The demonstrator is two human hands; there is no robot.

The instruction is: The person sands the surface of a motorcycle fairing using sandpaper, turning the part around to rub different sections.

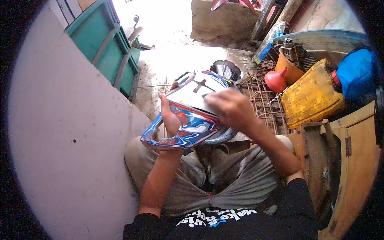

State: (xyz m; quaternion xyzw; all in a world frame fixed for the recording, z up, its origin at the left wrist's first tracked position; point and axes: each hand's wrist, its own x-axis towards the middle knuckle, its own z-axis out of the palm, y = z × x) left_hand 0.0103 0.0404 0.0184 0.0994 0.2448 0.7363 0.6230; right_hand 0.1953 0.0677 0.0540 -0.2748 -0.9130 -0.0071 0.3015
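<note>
A motocross helmet (198, 128) with white, blue and red swirls is held above my lap, its chin bar pointing toward the left. My left hand (171, 122) grips it at the chin bar opening, thumb up along the side and the palm beneath. My right hand (230, 106) is on the white upper shell, blurred by motion, with its fingers curled and pressed together. Something small and dark may be under those fingertips, but I cannot make it out. Just beyond the helmet stands a dark bowl (226, 70) with a shiny inside.
A white wall (76, 140) runs close along my left, with a green panel (104, 48) beyond it. To the right are a rusty wire grid (266, 106), a red funnel (276, 81), a yellow jerrycan (314, 96), a blue bag (356, 74) and a wooden cabinet (362, 156).
</note>
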